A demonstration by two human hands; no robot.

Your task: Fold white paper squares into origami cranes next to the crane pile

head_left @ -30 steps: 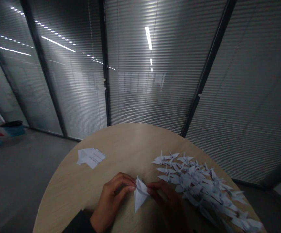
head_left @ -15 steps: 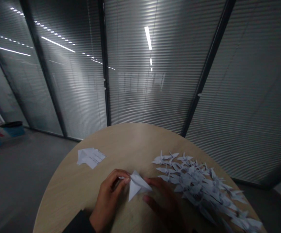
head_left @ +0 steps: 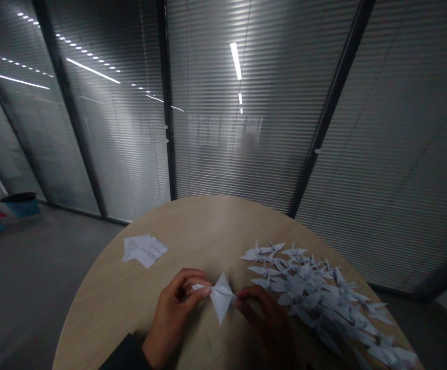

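At the centre of your near side of a round table [head_left: 208, 218], a white, folded paper [head_left: 221, 298] stretches between your hands, its broad diamond facing up. Your left hand [head_left: 177, 308] pinches its nine o'clock point; your shadowed right hand [head_left: 264, 313] pinches the three o'clock point. Whether it touches the wood, you cannot tell from here. From the paper, a crowded heap of finished-looking birds [head_left: 308, 288] spreads from two to four o'clock. At ten o'clock lies a small group of sheets [head_left: 145, 250], one printed, seemingly not yet made into birds. Your piece looks well along, most folds apparently in, though lacking a bird's clear neck and wings.
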